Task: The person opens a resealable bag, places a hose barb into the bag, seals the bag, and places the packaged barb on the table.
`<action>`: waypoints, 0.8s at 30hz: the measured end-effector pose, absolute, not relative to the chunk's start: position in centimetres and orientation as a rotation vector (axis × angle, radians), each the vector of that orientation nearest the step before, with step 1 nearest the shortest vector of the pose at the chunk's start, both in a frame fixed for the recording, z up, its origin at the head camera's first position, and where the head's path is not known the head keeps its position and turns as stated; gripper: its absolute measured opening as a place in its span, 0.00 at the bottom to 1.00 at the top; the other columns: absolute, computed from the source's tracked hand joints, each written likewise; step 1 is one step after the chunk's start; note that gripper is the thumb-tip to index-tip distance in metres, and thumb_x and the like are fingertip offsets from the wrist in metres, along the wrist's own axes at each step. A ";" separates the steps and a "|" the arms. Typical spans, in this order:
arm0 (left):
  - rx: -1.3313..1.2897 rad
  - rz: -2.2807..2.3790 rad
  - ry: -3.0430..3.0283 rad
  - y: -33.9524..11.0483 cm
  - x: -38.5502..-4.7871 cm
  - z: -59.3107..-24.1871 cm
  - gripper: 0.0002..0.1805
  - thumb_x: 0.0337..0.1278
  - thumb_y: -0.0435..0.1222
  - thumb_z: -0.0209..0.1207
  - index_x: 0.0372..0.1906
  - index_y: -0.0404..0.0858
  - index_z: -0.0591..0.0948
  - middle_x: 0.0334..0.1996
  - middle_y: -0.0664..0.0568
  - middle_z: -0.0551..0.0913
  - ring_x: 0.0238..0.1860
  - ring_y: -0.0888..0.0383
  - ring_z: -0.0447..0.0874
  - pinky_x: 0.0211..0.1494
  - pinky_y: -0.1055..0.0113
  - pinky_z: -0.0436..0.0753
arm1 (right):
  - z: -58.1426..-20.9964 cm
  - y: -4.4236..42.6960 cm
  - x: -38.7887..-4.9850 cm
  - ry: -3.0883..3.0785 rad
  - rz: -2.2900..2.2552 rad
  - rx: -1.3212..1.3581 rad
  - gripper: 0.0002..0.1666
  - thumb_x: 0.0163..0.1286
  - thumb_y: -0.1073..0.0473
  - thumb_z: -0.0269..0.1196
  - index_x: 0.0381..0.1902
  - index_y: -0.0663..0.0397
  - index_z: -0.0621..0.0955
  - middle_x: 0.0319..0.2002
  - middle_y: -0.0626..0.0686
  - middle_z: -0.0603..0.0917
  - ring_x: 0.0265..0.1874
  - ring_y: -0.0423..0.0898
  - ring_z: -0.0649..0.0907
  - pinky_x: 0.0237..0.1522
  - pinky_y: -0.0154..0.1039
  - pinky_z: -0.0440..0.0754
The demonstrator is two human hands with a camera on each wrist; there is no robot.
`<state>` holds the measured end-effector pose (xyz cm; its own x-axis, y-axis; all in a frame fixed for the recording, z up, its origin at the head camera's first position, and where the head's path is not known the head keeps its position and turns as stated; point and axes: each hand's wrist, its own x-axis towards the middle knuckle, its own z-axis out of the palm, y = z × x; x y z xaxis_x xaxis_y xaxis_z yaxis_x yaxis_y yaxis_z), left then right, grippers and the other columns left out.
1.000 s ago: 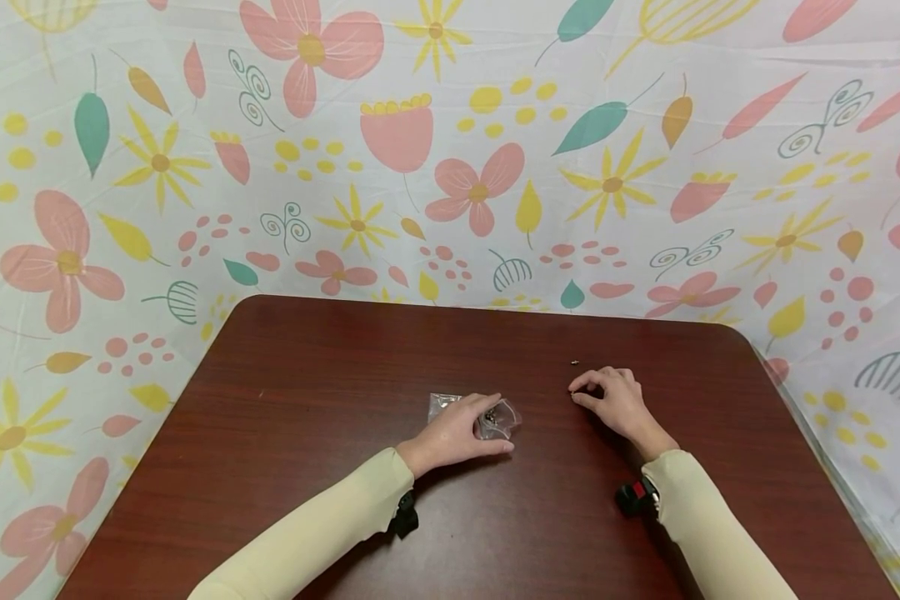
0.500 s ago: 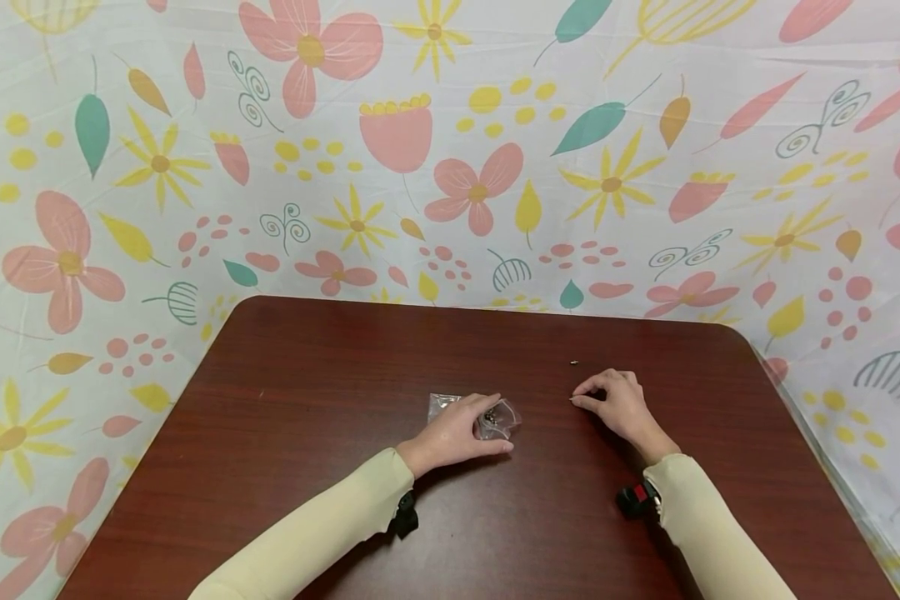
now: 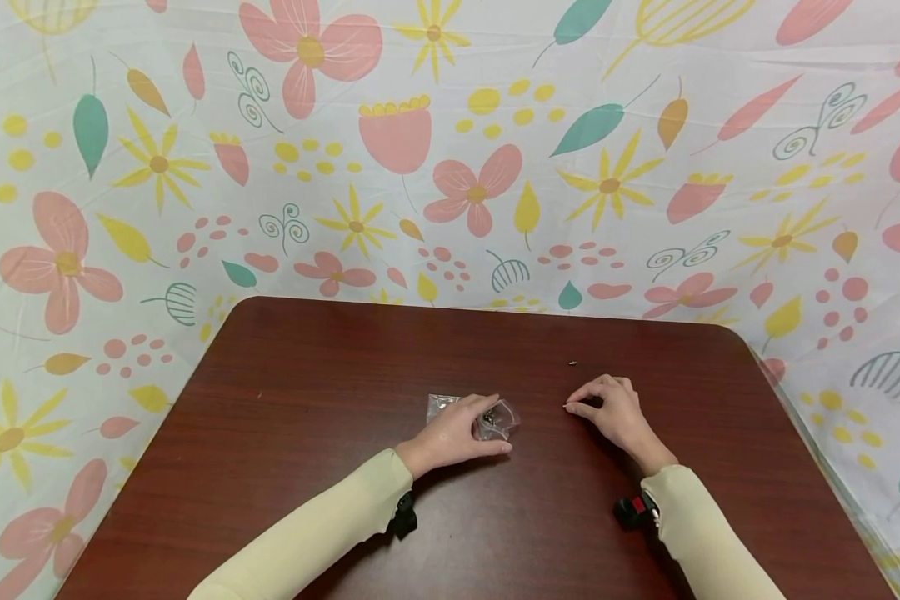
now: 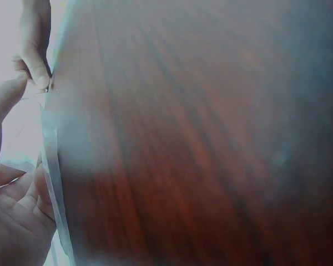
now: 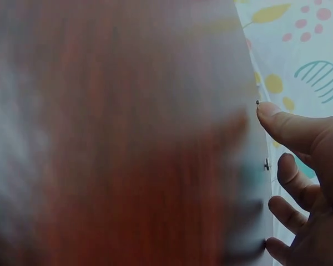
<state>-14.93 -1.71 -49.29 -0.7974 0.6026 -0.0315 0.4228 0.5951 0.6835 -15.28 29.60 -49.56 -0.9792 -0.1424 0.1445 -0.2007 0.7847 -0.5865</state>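
Note:
My left hand (image 3: pixel 450 431) rests palm-down over a small clear plastic bag (image 3: pixel 501 421) with several tiny dark metal pieces inside. Its thumb and fingers are spread apart on either side of the bag. To the right, my right hand (image 3: pixel 617 412) pinches a tiny metal piece (image 5: pixel 258 102) between thumb and index finger; it looks like a small screw, but its kind is too small to tell. Another tiny metal piece (image 3: pixel 572 362) lies on the table just beyond the right hand. The right wrist view also shows that loose piece (image 5: pixel 267 164) past the fingers.
A second flat clear bag section (image 3: pixel 439 404) sticks out behind the left hand. The dark red-brown wooden table (image 3: pixel 330 350) has rounded far corners. A floral cloth (image 3: pixel 450 108) hangs behind it and along both sides.
My right hand has shifted slightly left and nearer to me, with a tiny metal piece in its fingertips. The left hand and the bag stay in place.

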 end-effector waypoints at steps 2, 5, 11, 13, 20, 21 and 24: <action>0.844 0.996 2.570 -1.7 -14.9 -49.3 0.48 0.60 0.59 0.70 0.79 0.41 0.69 0.70 0.48 0.75 0.31 0.70 0.76 0.55 0.65 0.78 | -49.6 29.4 -15.1 -2.867 0.983 0.282 0.03 0.64 0.58 0.76 0.33 0.50 0.91 0.39 0.55 0.82 0.56 0.66 0.69 0.59 0.69 0.58; 0.844 0.994 2.571 -1.7 -15.0 -49.2 0.47 0.60 0.59 0.70 0.79 0.41 0.69 0.70 0.48 0.75 0.32 0.70 0.77 0.54 0.66 0.78 | -49.7 29.0 -14.9 -2.843 1.014 0.286 0.02 0.63 0.59 0.76 0.33 0.48 0.91 0.39 0.55 0.83 0.56 0.65 0.69 0.60 0.69 0.58; 0.846 0.985 2.578 -1.7 -14.9 -49.1 0.47 0.60 0.59 0.69 0.79 0.41 0.69 0.71 0.48 0.75 0.38 0.67 0.78 0.57 0.65 0.78 | -49.8 27.8 -14.6 -2.802 1.055 0.299 0.04 0.62 0.61 0.77 0.33 0.46 0.91 0.39 0.53 0.84 0.55 0.63 0.70 0.59 0.66 0.59; 0.845 0.986 2.575 -1.7 -14.9 -49.0 0.47 0.60 0.59 0.69 0.79 0.41 0.69 0.71 0.48 0.75 0.38 0.67 0.78 0.56 0.65 0.78 | -49.7 27.3 -14.4 -2.791 1.059 0.314 0.05 0.62 0.61 0.77 0.32 0.45 0.91 0.38 0.52 0.83 0.54 0.62 0.71 0.58 0.63 0.60; 0.849 0.979 2.580 -1.6 -15.0 -49.1 0.47 0.61 0.59 0.69 0.79 0.41 0.69 0.71 0.48 0.75 0.41 0.65 0.78 0.57 0.64 0.78 | -49.3 25.8 -14.0 -2.773 1.078 0.362 0.06 0.61 0.62 0.77 0.32 0.44 0.90 0.37 0.50 0.83 0.52 0.60 0.72 0.57 0.57 0.62; 0.851 0.979 2.580 -1.6 -15.0 -49.1 0.47 0.61 0.59 0.69 0.79 0.41 0.69 0.71 0.49 0.75 0.42 0.64 0.78 0.57 0.64 0.78 | -49.3 25.6 -14.0 -2.773 1.084 0.366 0.06 0.61 0.62 0.77 0.32 0.44 0.90 0.37 0.50 0.82 0.52 0.60 0.72 0.57 0.57 0.62; 0.856 0.982 2.579 -1.7 -14.9 -49.0 0.47 0.61 0.59 0.69 0.78 0.40 0.69 0.70 0.48 0.75 0.43 0.63 0.78 0.57 0.65 0.78 | -49.0 25.0 -13.8 -2.769 1.097 0.383 0.07 0.61 0.63 0.77 0.32 0.44 0.90 0.37 0.50 0.82 0.51 0.58 0.71 0.55 0.56 0.64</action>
